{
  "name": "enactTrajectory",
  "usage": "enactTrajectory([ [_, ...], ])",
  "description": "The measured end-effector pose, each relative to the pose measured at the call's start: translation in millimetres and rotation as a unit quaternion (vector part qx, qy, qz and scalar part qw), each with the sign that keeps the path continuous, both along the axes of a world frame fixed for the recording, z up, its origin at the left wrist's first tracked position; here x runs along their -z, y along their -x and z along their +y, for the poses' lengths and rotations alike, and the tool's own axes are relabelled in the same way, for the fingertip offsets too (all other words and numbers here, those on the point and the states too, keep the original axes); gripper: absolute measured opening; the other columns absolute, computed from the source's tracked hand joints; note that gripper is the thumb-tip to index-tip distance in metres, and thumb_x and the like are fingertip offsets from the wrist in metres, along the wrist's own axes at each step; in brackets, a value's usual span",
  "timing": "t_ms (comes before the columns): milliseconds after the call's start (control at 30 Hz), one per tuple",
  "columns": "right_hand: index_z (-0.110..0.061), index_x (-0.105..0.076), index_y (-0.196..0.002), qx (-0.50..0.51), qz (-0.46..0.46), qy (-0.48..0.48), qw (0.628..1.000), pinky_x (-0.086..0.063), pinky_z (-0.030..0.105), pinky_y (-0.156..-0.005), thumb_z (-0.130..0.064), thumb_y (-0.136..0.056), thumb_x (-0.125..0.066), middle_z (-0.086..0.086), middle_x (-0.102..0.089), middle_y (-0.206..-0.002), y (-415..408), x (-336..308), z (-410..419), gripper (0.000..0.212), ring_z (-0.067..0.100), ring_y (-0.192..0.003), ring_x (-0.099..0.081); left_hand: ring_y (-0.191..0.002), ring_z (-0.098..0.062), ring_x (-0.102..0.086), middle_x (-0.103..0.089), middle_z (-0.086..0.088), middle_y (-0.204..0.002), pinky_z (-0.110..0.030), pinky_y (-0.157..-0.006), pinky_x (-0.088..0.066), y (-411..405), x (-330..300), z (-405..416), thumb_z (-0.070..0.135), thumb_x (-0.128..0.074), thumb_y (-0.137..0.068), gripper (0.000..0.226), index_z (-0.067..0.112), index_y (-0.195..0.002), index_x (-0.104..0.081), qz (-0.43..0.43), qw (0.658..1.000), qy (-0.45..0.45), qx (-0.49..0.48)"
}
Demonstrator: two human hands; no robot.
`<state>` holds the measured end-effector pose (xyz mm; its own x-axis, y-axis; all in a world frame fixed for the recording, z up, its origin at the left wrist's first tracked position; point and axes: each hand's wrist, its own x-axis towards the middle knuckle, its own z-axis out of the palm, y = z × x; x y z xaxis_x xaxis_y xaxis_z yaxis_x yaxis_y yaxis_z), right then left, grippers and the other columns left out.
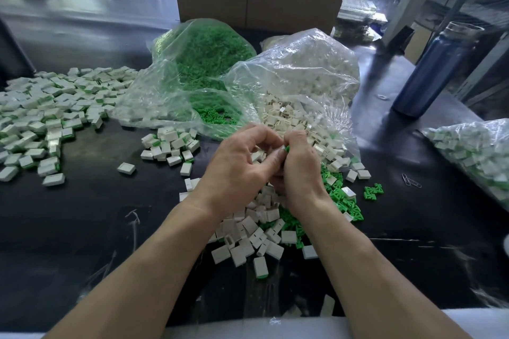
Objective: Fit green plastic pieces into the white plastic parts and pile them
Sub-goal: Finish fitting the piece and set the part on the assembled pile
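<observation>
Holding green pieces (209,47), clear bag (165,96) gapes

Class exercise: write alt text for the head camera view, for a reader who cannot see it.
Two bare hands, the left hand and right hand, meet over a dark table, pinching a green piece between them. Loose white parts lie beneath, finished pieces are heaped at left, and open bags of green and white parts sit behind.

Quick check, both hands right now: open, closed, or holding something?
Left hand: fingers curled, pinching the green piece with the other hand.
Right hand: curled around the same green piece.
</observation>
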<state>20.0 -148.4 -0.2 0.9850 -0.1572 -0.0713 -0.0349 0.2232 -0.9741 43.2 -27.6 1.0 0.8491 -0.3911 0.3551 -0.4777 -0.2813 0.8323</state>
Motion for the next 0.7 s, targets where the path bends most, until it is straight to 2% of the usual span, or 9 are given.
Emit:
enactTrajectory([
  [67,-0.031,-0.077,-0.059,0.006,-0.007,0.003,1.0,-0.045,0.014,-0.042,-0.031,-0.111,-0.031,-0.012,-0.063,-0.052,0,2,0,0.069,-0.002,-0.046,-0.06,-0.1,-0.016,-0.067,-0.07,-0.002,-0.105,-0.039,-0.092,-0.054,0,0,0,0.015,-0.072,-0.097,0.003,0.013,-0.099,-0.072,-0.001,1.0,-0.002,0.0],
  [200,-0.02,-0.077,-0.085,0.026,-0.015,0.014,0.999,-0.054,0.023,-0.057,-0.036,-0.111,-0.034,-0.01,-0.07,-0.064,-3,7,2,0.052,0.002,-0.062,-0.068,-0.101,-0.014,-0.067,-0.071,0.0,-0.107,-0.038,-0.093,-0.055,0,0,1,0.014,-0.072,-0.097,0.004,0.015,-0.101,-0.073,-0.004,1.0,0.002,-0.001],
  [300,-0.024,-0.081,-0.081,0.036,-0.021,0.031,0.999,-0.059,0.03,-0.068,-0.036,-0.11,-0.035,-0.007,-0.074,-0.072,-2,7,4,0.056,0.007,-0.071,-0.073,-0.101,-0.013,-0.067,-0.071,0.002,-0.108,-0.034,-0.093,-0.055,0,0,2,0.014,-0.072,-0.097,0.005,0.015,-0.101,-0.073,-0.011,1.0,0.005,-0.005],
  [433,-0.023,-0.082,-0.086,0.049,-0.026,0.026,0.998,-0.063,0.044,-0.09,-0.039,-0.108,-0.037,0.001,-0.079,-0.087,-2,7,6,0.052,0.019,-0.091,-0.078,-0.101,-0.012,-0.067,-0.071,0.003,-0.108,-0.034,-0.092,-0.056,1,-1,2,0.014,-0.071,-0.097,0.005,0.015,-0.102,-0.073,-0.012,1.0,0.008,-0.004],
  [500,-0.027,-0.082,-0.082,0.047,-0.03,0.023,0.998,-0.061,0.04,-0.083,-0.037,-0.109,-0.037,-0.001,-0.077,-0.08,-3,8,6,0.054,0.017,-0.082,-0.076,-0.102,-0.013,-0.068,-0.071,0.002,-0.109,-0.037,-0.093,-0.056,1,-1,3,0.013,-0.072,-0.097,0.005,0.014,-0.102,-0.073,-0.015,1.0,0.011,0.001],
  [533,-0.026,-0.081,-0.081,0.041,-0.03,0.019,0.999,-0.058,0.038,-0.074,-0.037,-0.11,-0.037,0.001,-0.072,-0.076,-3,8,5,0.054,0.021,-0.074,-0.07,-0.103,-0.015,-0.068,-0.071,0.001,-0.11,-0.039,-0.094,-0.056,0,-1,4,0.013,-0.072,-0.097,0.005,0.014,-0.102,-0.073,-0.015,1.0,0.013,0.006],
  [567,-0.024,-0.079,-0.078,0.03,-0.029,0.016,0.999,-0.052,0.036,-0.062,-0.036,-0.11,-0.037,0.005,-0.063,-0.07,-2,7,4,0.054,0.024,-0.064,-0.061,-0.104,-0.015,-0.067,-0.071,0.001,-0.111,-0.04,-0.095,-0.056,-1,-2,6,0.013,-0.072,-0.097,0.005,0.013,-0.102,-0.073,-0.012,1.0,0.014,0.013],
  [633,-0.025,-0.072,-0.066,-0.004,-0.022,0.013,1.0,-0.034,0.027,-0.044,-0.033,-0.109,-0.036,0.001,-0.045,-0.057,-1,7,-1,0.056,0.017,-0.048,-0.039,-0.106,-0.016,-0.067,-0.071,0.0,-0.112,-0.042,-0.096,-0.055,-2,-3,9,0.012,-0.071,-0.097,0.004,0.012,-0.102,-0.072,-0.007,0.999,0.007,0.03],
  [700,-0.028,-0.069,-0.06,-0.046,-0.01,0.005,0.999,-0.022,0.025,-0.039,-0.031,-0.108,-0.033,-0.003,-0.035,-0.053,-1,5,-4,0.059,0.015,-0.043,-0.028,-0.106,-0.017,-0.066,-0.071,-0.002,-0.112,-0.043,-0.097,-0.054,-4,-3,11,0.013,-0.072,-0.097,0.005,0.012,-0.102,-0.072,-0.005,0.999,-0.004,0.039],
])
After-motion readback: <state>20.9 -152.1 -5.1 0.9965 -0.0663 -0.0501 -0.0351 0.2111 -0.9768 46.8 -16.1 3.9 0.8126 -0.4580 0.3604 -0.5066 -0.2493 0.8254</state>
